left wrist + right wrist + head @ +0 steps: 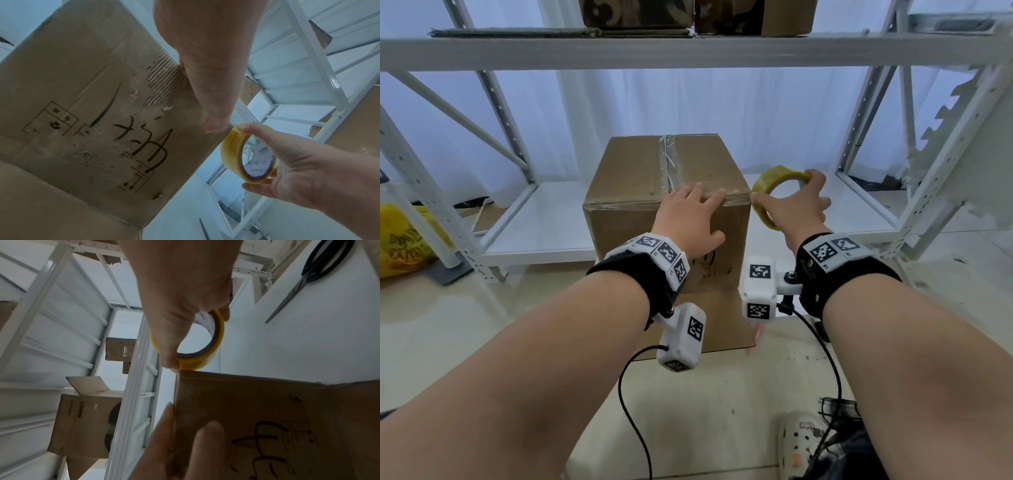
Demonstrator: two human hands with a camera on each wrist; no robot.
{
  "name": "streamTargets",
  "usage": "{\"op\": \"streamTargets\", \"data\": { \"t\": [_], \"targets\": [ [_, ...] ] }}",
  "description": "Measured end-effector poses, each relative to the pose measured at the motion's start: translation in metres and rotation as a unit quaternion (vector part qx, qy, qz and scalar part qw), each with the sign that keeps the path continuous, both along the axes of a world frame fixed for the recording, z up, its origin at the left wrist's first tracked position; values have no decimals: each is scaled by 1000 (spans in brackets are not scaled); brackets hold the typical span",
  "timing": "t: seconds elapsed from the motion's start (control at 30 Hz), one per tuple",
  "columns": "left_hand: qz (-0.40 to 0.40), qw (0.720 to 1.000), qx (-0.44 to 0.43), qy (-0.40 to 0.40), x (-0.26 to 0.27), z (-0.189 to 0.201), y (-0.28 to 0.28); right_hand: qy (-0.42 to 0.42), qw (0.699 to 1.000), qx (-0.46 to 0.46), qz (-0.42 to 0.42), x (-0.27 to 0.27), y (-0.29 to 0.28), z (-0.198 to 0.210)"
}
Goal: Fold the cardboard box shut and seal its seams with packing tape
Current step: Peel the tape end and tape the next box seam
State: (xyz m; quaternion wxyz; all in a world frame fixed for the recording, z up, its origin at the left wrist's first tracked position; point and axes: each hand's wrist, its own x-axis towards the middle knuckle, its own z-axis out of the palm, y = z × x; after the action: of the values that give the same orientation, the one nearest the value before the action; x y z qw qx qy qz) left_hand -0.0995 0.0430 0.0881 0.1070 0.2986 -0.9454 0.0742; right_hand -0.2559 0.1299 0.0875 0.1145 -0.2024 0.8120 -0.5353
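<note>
While left hand (693,214) presses box (640,171) edge, right hand (796,205) grips tape roll (779,180).

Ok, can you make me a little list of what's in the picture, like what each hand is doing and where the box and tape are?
box: cardboard box, flaps closed, clear tape along its top middle seam
left hand: left hand lies over the box's near top edge
right hand: right hand holds the tape roll
tape: yellowish tape roll at the box's right top corner
scissors: scissors lying on the white shelf

Black wristbands (846,277) with white tagged camera blocks (758,287), black cables (633,394), pale clog (803,442).
</note>
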Motion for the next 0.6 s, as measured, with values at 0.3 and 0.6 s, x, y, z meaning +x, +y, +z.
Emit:
{"op": "streamTargets", "data": {
  "t": [0.3,0.6],
  "targets": [
    [-60,998,-14,-8,-28,18,2,-99,992,-77,7,-7,6,-3],
    [-90,996,0,-14,-27,-1,-11,-149,983,-102,13,-15,3,4]
  ]
}}
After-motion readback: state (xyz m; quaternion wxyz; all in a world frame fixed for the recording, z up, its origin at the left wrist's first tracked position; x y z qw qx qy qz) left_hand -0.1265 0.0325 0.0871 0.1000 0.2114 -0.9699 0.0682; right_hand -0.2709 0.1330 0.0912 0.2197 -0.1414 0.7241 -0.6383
